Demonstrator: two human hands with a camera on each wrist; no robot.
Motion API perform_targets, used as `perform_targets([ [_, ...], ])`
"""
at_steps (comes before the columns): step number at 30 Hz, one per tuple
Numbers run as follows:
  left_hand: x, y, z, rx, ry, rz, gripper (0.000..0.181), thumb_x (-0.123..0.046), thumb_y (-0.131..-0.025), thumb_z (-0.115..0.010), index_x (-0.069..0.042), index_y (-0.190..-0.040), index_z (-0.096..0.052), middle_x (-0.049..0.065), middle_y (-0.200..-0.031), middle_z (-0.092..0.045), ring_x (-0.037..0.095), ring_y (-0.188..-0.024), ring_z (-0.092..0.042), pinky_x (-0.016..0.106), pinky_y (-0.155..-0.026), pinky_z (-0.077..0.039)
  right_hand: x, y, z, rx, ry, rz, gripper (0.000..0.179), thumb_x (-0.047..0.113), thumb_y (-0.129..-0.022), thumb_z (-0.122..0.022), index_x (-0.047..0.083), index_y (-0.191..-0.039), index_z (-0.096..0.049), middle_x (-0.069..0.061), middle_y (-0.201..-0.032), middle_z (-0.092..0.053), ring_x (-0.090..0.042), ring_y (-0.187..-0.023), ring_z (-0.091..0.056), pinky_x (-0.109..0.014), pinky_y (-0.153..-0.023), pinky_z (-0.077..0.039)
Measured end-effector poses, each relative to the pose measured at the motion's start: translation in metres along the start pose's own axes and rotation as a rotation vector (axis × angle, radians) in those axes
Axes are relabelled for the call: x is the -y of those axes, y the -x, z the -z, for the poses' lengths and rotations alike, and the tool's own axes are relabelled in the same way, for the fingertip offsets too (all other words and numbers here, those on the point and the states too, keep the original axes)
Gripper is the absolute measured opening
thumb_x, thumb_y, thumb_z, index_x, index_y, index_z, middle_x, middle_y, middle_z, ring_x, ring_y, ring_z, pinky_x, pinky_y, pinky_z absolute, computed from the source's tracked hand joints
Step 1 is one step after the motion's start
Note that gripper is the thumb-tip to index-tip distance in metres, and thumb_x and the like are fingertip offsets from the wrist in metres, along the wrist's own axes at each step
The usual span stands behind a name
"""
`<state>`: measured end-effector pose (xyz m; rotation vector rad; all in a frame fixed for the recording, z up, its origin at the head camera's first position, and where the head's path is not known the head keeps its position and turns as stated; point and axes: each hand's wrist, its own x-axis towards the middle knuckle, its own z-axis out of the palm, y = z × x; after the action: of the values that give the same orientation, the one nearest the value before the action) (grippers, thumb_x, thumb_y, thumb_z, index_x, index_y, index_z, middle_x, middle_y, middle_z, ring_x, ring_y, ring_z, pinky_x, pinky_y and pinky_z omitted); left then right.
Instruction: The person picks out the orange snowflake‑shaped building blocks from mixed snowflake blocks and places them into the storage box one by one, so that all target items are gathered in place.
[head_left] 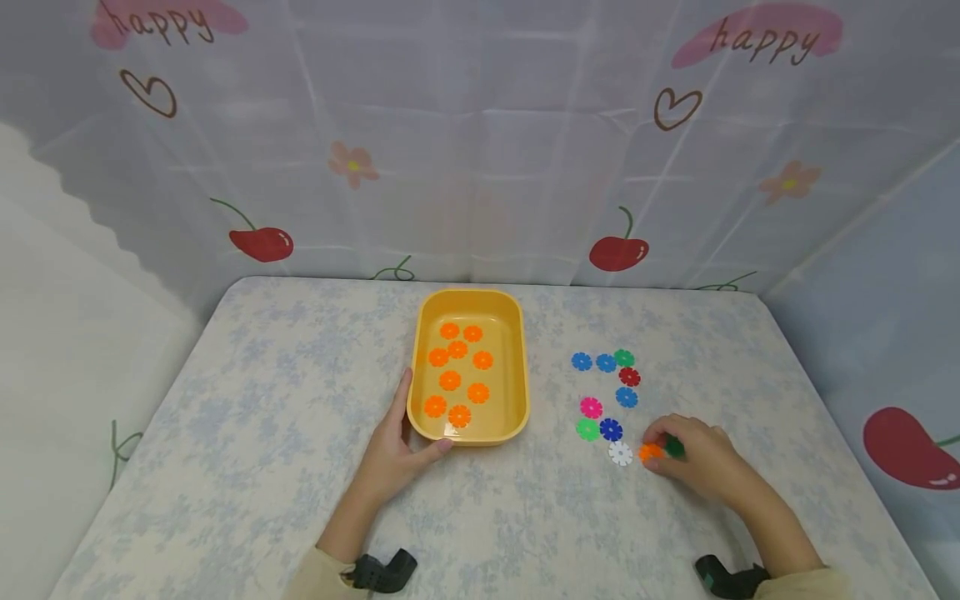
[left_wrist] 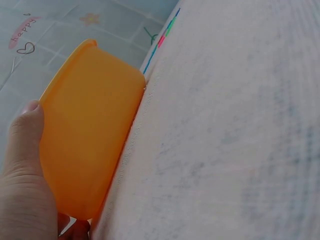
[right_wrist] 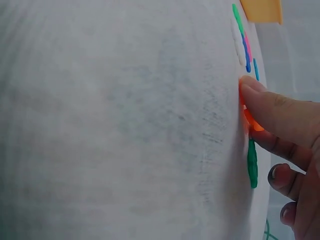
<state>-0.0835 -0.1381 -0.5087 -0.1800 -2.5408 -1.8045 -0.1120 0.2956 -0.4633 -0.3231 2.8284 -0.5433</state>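
Note:
My left hand (head_left: 392, 457) holds the near left corner of a yellow plastic tray (head_left: 522, 375), thumb at the front rim and fingers along the left side. Several orange snowflake discs (head_left: 450, 380) lie flat inside the tray. On the right side of the table, my right hand (head_left: 699, 457) pinches an orange snowflake disc (head_left: 649, 452) between thumb and index finger, low at the tabletop. Partly under that hand is a dark green disc (head_left: 674, 447), seen edge-on in the right wrist view. A white disc (head_left: 620, 453) lies just left of the fingers.
Between tray and right hand lie loose discs: several blue (head_left: 626, 397), pink (head_left: 591, 407), green (head_left: 588, 429), red (head_left: 629, 377) and dark blue (head_left: 611, 429). The patterned tablecloth (head_left: 270, 400) covers the table. A printed curtain (head_left: 480, 167) hangs behind its back edge.

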Motion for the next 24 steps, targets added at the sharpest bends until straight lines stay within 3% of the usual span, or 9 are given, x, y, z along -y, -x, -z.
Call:
perform_targets([
  [4, 0.0, 0.0, 0.0, -0.001, 0.0, -0.002, 0.115, -0.035, -0.08, -0.084, -0.026, -0.162, -0.003, -0.009, -0.167, -0.009, 0.014, -0.152, -0.021, 0.008, -0.111, -0.022, 0.004, -0.001, 0.003, 0.028, -0.059, -0.011, 0.022, 0.027, -0.082, -0.081, 0.023, -0.097, -0.066, 0.008, -0.087, -0.065, -0.014, -0.082, -0.054, -0.033, -0.075, -0.045],
  [8, 0.0, 0.0, 0.001, 0.004, 0.016, -0.009, 0.115, -0.033, -0.081, -0.084, -0.025, -0.162, -0.002, -0.009, -0.167, -0.008, 0.014, -0.152, -0.021, 0.007, -0.111, -0.022, 0.009, -0.004, 0.009, 0.006, -0.161, 0.0, 0.018, 0.02, -0.085, -0.078, 0.021, -0.101, -0.071, 0.006, -0.092, -0.068, -0.014, -0.081, -0.055, -0.025, -0.07, -0.049],
  [14, 0.001, 0.0, 0.001, 0.008, 0.03, -0.016, 0.115, -0.032, -0.081, -0.084, -0.025, -0.162, -0.002, -0.009, -0.167, -0.008, 0.015, -0.152, -0.021, 0.006, -0.111, -0.023, 0.022, -0.018, 0.019, -0.025, -0.303, 0.102, 0.022, 0.015, -0.089, -0.075, 0.014, -0.11, -0.072, 0.002, -0.099, -0.071, -0.011, -0.085, -0.06, -0.02, -0.071, -0.053],
  [19, 0.001, -0.001, 0.001, 0.012, 0.033, -0.019, 0.115, -0.032, -0.081, -0.083, -0.026, -0.162, -0.002, -0.008, -0.167, -0.008, 0.016, -0.152, -0.021, 0.006, -0.11, -0.023, 0.048, -0.035, 0.026, 0.032, -0.395, 0.177, 0.022, 0.018, -0.092, -0.072, 0.014, -0.113, -0.07, 0.0, -0.101, -0.068, -0.014, -0.09, -0.062, -0.021, -0.075, -0.056],
  [24, 0.0, 0.0, 0.0, 0.013, 0.031, -0.013, 0.116, -0.033, -0.081, -0.084, -0.026, -0.162, -0.002, -0.009, -0.167, -0.009, 0.014, -0.152, -0.021, 0.006, -0.11, -0.023, 0.084, -0.054, 0.03, 0.09, -0.423, 0.251, 0.02, 0.012, -0.092, -0.071, 0.017, -0.111, -0.069, -0.001, -0.102, -0.067, -0.019, -0.085, -0.064, -0.027, -0.069, -0.058],
])
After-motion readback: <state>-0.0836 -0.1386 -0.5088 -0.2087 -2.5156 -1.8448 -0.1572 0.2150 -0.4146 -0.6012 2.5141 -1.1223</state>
